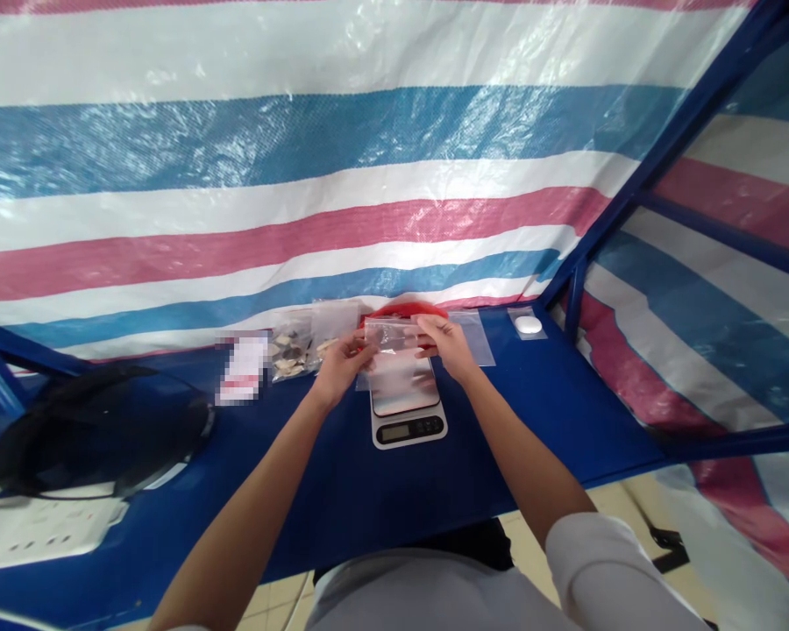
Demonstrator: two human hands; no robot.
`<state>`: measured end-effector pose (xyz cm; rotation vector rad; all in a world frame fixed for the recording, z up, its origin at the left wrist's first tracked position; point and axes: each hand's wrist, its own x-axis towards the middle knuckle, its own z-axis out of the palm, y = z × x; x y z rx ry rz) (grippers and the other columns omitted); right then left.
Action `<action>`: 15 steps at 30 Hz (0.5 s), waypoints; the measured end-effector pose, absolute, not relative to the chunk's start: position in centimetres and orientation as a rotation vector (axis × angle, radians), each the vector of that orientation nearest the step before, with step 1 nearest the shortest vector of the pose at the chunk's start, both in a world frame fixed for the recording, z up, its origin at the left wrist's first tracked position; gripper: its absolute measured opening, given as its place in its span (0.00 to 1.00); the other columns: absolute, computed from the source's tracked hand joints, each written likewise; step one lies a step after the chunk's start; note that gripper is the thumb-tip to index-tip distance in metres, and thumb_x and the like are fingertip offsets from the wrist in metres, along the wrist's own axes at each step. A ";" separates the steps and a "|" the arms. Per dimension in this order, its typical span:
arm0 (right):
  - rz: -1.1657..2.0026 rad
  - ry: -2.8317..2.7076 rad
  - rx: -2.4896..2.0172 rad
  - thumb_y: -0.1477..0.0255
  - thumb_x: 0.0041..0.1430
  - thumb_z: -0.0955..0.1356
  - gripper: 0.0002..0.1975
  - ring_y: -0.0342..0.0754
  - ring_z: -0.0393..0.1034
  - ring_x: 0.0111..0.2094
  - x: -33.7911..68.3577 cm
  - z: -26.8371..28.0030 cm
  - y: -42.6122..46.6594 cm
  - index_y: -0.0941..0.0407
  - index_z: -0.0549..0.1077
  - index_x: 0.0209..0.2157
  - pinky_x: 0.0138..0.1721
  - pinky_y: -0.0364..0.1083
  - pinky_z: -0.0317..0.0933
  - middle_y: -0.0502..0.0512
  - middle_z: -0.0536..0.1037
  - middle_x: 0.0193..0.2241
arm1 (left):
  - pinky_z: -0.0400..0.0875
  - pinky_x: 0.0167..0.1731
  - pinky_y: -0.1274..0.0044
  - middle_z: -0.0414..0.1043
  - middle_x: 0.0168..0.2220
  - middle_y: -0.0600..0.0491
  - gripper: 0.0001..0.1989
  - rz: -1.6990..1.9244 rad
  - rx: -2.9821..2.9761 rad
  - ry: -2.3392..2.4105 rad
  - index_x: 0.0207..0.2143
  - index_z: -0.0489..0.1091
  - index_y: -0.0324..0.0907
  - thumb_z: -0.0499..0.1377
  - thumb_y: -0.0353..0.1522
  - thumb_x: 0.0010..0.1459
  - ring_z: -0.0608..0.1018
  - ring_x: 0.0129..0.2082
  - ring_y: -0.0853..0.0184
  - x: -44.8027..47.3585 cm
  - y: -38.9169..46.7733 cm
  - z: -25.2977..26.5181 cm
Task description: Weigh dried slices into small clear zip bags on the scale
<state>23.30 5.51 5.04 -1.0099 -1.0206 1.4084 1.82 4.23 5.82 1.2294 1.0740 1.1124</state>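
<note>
A clear zip bag (393, 335) hangs between my two hands, above a white digital scale (408, 431) with a shiny metal platform. My left hand (342, 366) pinches the bag's left edge. On the right edge, the fingers of my right hand (448, 343) are closed on the same bag. No contents are discernible in it. Behind the bag shows the rim of a red dish or tray (404, 308), mostly hidden. Left of my left hand lies a clear bag of pale, dried-looking pieces (290, 355), with another clear bag (335, 317) beside it, partly covered by the hand.
A flat clear bag (479, 340) lies right of my right hand. Farther right, a small bag holds a white rounded object (528, 325). At left are a blurred card (243, 366), a black round item (98, 429) and a white power strip (46, 530). Striped sheeting (302, 131) backs the blue table.
</note>
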 end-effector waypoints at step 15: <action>1.203 -1.515 -1.191 0.62 0.57 0.72 0.12 0.50 0.77 0.28 22.2 3.5 6.9 0.55 0.82 0.37 0.28 0.49 0.74 0.55 0.81 0.31 | 0.69 0.30 0.76 0.77 0.30 0.52 0.17 1.124 1.619 1.395 0.41 0.80 0.43 0.70 0.37 0.47 0.75 0.26 0.65 -0.8 5.6 6.7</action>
